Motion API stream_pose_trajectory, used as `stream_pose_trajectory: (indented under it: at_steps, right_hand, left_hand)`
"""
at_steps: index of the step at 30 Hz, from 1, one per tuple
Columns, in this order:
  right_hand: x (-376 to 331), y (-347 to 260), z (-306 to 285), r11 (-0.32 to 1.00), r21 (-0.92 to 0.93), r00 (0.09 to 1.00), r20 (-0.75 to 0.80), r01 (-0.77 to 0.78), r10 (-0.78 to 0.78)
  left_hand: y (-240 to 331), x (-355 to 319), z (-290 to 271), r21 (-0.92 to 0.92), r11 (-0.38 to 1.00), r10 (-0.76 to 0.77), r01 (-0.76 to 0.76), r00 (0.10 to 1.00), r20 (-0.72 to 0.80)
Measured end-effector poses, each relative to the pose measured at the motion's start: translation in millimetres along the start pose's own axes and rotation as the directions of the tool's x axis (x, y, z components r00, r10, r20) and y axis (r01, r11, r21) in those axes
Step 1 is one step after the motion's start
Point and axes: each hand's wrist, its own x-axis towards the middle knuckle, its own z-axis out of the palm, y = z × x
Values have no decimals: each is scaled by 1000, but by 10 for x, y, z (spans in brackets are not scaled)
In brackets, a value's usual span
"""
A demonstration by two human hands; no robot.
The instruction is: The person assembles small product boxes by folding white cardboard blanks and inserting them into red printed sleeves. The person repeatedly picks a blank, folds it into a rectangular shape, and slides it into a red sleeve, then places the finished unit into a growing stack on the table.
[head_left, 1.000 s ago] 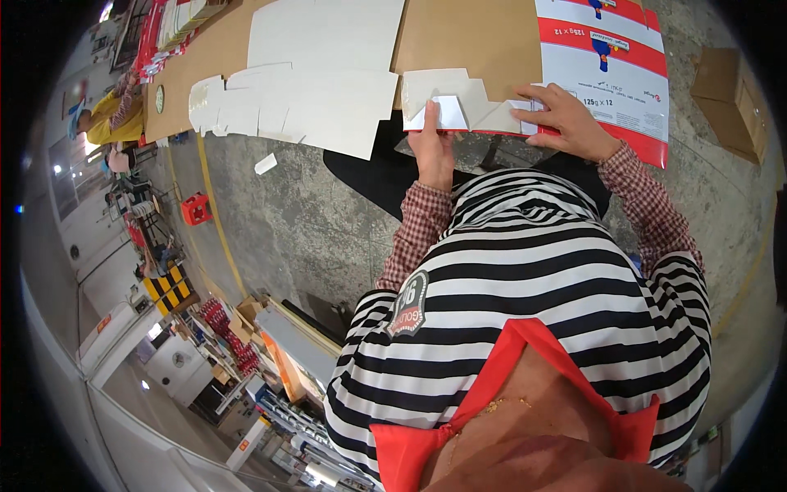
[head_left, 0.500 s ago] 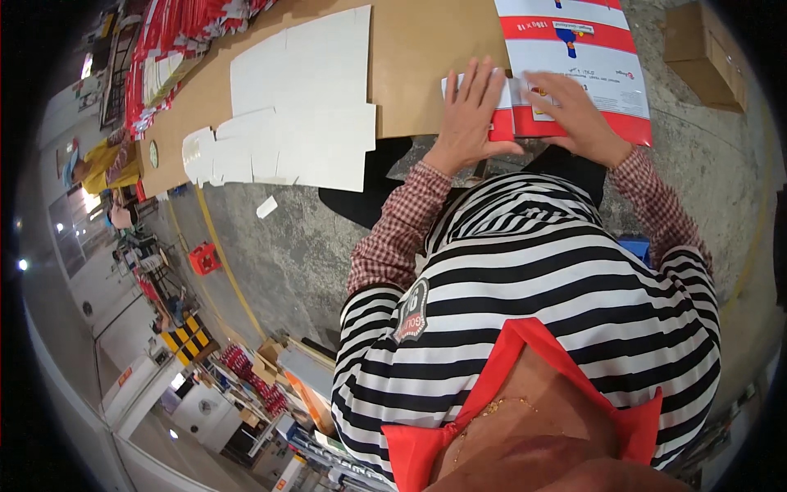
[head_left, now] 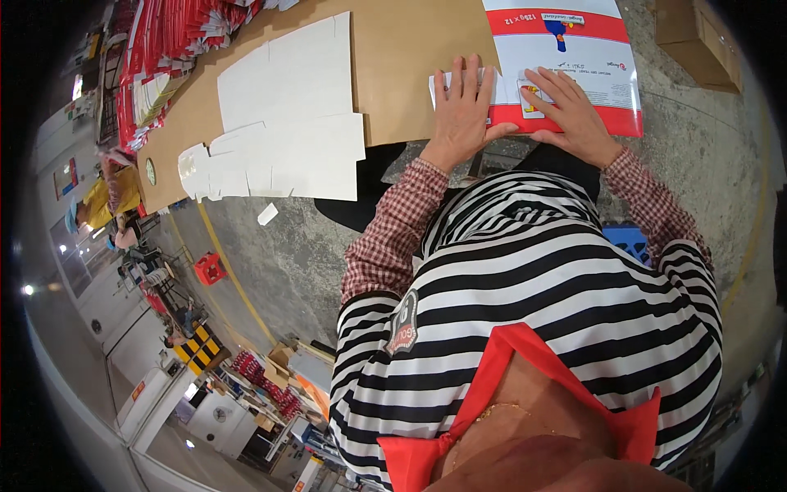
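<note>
A printed red and white cardboard sheet (head_left: 607, 90) lies at the front right corner of the brown table (head_left: 410, 49). My left hand (head_left: 459, 115) rests palm down on its left end, fingers stretched and thumb pointing right. Some of the white and red board shows around those fingers; the rest is under the hand. To the right, my right hand (head_left: 574, 119) is also laid flat on the sheet near the front edge, fingers slanting up to the left. A small printed picture (head_left: 529, 98) shows beside its fingertips. Neither hand grips anything.
Plain white cut cardboard (head_left: 287, 82) lies left of my hands, overhanging the table's front edge. A tall pile of red and white folded boards (head_left: 180, 49) stands far left. A brown carton (head_left: 697, 45) is at the right. A person in yellow (head_left: 115, 197) works far left.
My right hand's bent fingers have straightened and flattened onto the sheet. The piece by my left hand now looks pressed flat. The view has shifted slightly.
</note>
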Motion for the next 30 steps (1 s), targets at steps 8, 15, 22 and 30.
stream_pose_trajectory:
  at_steps: [8,15,22,30]
  right_hand:
    - [-264,310,-8,960,-93,918,-328,-266,222]
    - [-825,314,-174,-438,781,531,163,446,832]
    - [278,339,90,334,938,760,-149,-95,633]
    - [890,2069,-1178,423,720,835,460,-549,301]
  left_hand:
    - [128,195,84,59,988,-144,145,989,-28]
    - [223,335,250,-259,920,-329,294,939,-100]
    - [660,419,-201,-674,732,-458,106,808,-370]
    - [-578,-1199,-809,-136,748,-648,650,669,-364]
